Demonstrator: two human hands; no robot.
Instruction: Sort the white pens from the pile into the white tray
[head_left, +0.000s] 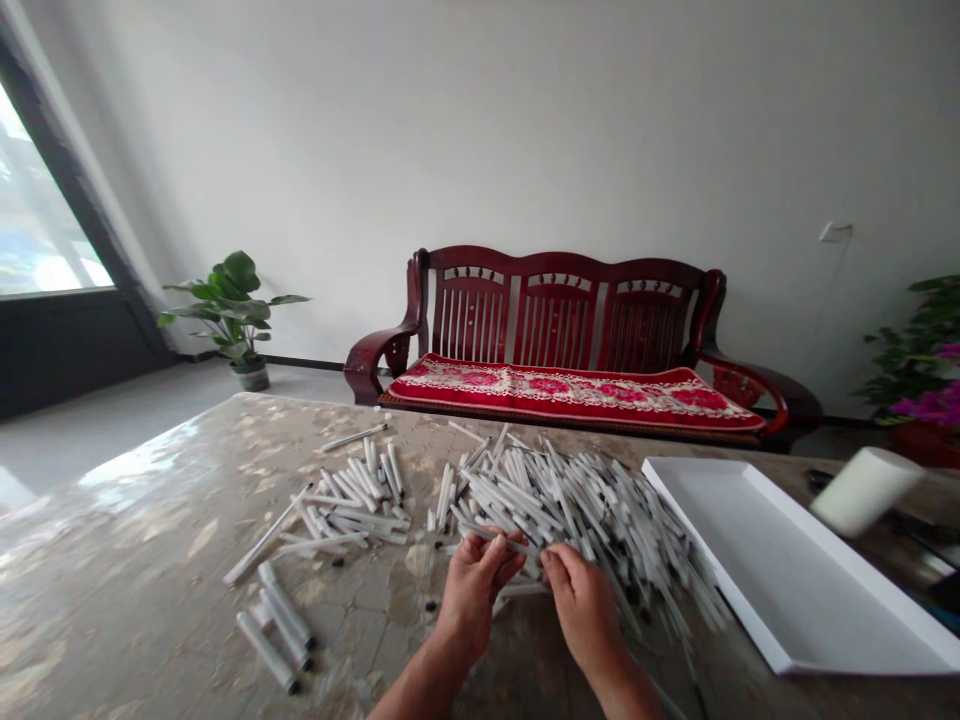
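My left hand is closed around a slim whitish pen, held nearly level above the table. At the pen's right end, the fingertips of my right hand pinch together; whether they grip a separate small part there is too small to tell. Just beyond both hands spreads a large heap of pale pens and pen tubes, some with dark tips. To the left lies a smaller, looser pile of white pen barrels. Several barrels with black ends rest nearer to me on the left.
A shallow white tray lies on the patterned table at the right, with a white roll beyond it. Behind the table stands a dark red wooden bench with a red cover. Potted plants flank it.
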